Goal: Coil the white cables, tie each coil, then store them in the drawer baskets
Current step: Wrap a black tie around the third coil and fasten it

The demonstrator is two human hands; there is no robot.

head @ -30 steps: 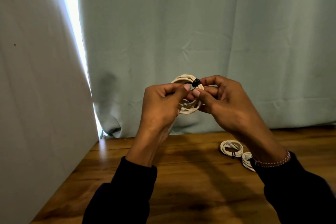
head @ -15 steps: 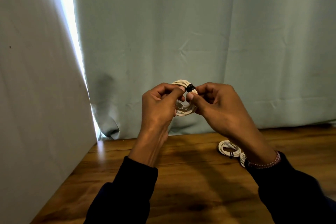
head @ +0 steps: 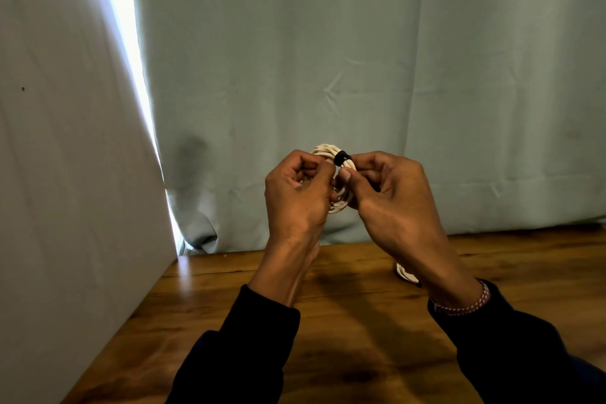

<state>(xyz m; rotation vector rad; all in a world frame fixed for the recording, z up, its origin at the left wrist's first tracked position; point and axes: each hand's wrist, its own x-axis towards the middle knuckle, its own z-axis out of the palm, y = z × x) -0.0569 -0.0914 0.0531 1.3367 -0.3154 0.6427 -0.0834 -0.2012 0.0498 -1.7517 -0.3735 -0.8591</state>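
A small coil of white cable (head: 341, 202) is held up in the air above the wooden table (head: 203, 311), between both hands. A black tie (head: 341, 157) wraps the coil's top. My left hand (head: 296, 197) grips the coil's left side with curled fingers. My right hand (head: 390, 193) pinches the coil on its right side, just below the black tie, thumb in front. Most of the coil is hidden behind the fingers. Another white coil (head: 406, 274) lies on the table, mostly covered by my right wrist.
A grey-green curtain (head: 360, 75) hangs straight behind the table. A pale panel (head: 65, 174) stands along the table's left edge, with a bright gap of daylight between it and the curtain. No drawer or basket is in view.
Both hands have drawn closer together around the coil. My right wrist now covers most of the coils lying on the table.
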